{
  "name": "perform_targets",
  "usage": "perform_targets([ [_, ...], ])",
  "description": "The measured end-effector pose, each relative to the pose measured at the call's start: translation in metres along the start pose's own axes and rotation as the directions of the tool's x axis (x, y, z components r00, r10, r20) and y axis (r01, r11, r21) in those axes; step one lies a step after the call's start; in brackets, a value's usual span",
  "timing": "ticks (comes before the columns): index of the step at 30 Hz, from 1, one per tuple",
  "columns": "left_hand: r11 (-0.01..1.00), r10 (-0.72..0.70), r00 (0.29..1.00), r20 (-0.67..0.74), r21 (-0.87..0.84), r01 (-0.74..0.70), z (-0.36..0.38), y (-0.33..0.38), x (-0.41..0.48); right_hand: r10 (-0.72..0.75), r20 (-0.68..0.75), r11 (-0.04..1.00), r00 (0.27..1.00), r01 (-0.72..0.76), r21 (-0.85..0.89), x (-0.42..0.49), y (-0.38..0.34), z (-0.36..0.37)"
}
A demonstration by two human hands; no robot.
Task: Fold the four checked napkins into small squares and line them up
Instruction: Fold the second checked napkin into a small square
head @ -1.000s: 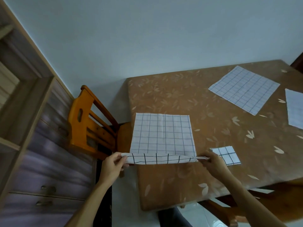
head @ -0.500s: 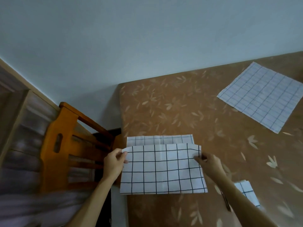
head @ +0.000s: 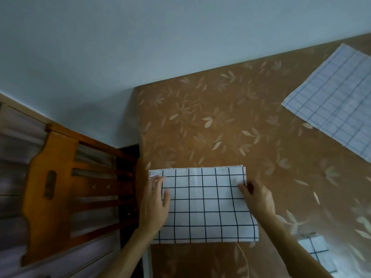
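- three checked cloths on the leaf-patterned table (head: 220, 117): half-folded napkin (head: 204, 207) near-left, flat napkin (head: 331, 101) far right, folded square (head: 317, 247) half-hidden bottom right.
- slatted orange chair (head: 36, 207) alongside.
- left hand (head: 154, 203) presses flat, fingers straight; right hand (head: 257, 197) bent at the edge, grip unclear.

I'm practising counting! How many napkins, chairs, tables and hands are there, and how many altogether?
Napkins: 3 (half-folded napkin, flat napkin, small folded napkin)
Chair: 1
Table: 1
Hands: 2 (left hand, right hand)
Total: 7
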State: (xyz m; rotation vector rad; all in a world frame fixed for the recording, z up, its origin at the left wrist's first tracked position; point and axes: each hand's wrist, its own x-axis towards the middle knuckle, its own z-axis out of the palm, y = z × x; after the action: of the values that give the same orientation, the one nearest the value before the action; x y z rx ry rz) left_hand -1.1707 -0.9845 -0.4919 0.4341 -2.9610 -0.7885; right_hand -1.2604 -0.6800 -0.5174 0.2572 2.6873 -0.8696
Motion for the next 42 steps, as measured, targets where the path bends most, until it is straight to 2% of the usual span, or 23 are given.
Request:
perform_targets([
  [3,0.972,0.182,0.972,0.151,0.120,-0.201,0.022,0.004,-0.027,0.015,-0.095,0.999,0.995,-0.018,-0.033,-0.013,-0.004,0.004],
  [6,0.934,0.265,0.934,0.241,0.175,-0.311,0.042,0.009,-0.043,-0.258,-0.169,0.963,0.951,0.241,-0.118,-0.031,-0.008,0.016],
  [9,0.907,0.280,0.909,0.308,0.225,-0.356,0.054,0.011,-0.047,-0.470,0.003,0.860,0.883,0.458,-0.224,-0.052,-0.014,0.044],
  [13,0.885,0.221,0.897,0.382,0.309,-0.350,0.061,0.009,-0.042,-0.533,0.193,0.766,0.824,0.567,-0.304,-0.068,-0.014,0.081],
  [16,0.867,0.200,0.884,0.422,0.344,-0.360,0.059,0.006,-0.041,-0.510,0.242,0.747,0.825,0.564,-0.351,-0.067,-0.009,0.088],
  [19,0.868,0.110,0.895,0.432,0.396,-0.298,0.053,-0.005,-0.043,-0.490,0.260,0.739,0.832,0.555,-0.383,-0.065,-0.006,0.084],
  [27,0.868,0.020,0.921,0.388,0.450,-0.208,0.033,-0.036,-0.053,-0.387,0.191,0.787,0.902,0.431,-0.441,-0.055,0.025,0.043],
  [36,0.861,0.108,0.931,0.349,0.435,-0.263,0.026,-0.021,-0.055,-0.390,0.139,0.821,0.910,0.412,-0.396,-0.060,0.029,0.030],
  [42,0.872,0.268,0.901,0.342,0.312,-0.378,0.040,0.009,-0.071,-0.249,-0.001,0.936,0.969,0.240,-0.256,-0.089,0.044,0.011],
])
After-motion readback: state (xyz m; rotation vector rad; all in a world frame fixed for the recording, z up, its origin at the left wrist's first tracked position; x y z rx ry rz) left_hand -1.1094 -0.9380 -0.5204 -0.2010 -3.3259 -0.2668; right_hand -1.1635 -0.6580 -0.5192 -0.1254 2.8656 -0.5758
